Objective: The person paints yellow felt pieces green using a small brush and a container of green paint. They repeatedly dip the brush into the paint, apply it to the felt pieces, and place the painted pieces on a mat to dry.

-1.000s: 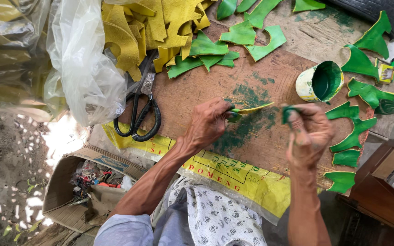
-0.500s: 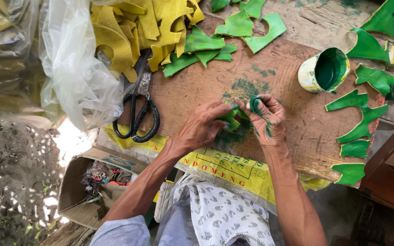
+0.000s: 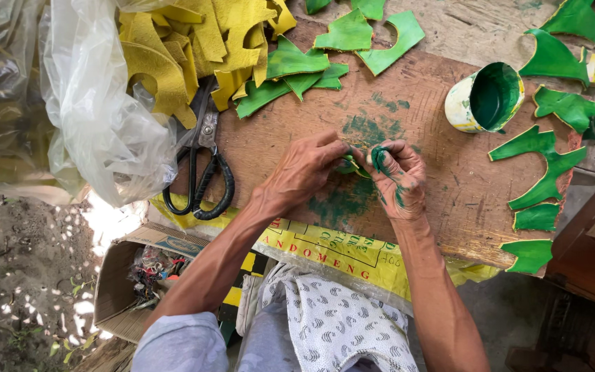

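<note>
Board under both hands: rough, matt brown wooden board (image 3: pixel 414 138), smeared with dried green paint.
Right hand (image 3: pixel 397 179): fingers stained with wet-looking green paint.
Left hand (image 3: pixel 304 169): bare skin, pinching a small green-and-yellow piece (image 3: pixel 348 165); its material could not be told.
Far right of the hands: green cut-outs (image 3: pixel 538 148), glossy with paint.
Above the right hand: paint cup (image 3: pixel 483 100), shiny green inside, spattered outside.
Left of the left hand: scissors (image 3: pixel 204 158), dull metal blades, black smooth handles.
Above left: yellow cut-outs (image 3: pixel 173 48), matt and fuzzy like suede; clear plastic bag (image 3: pixel 98 117), crinkled and glossy.
</note>
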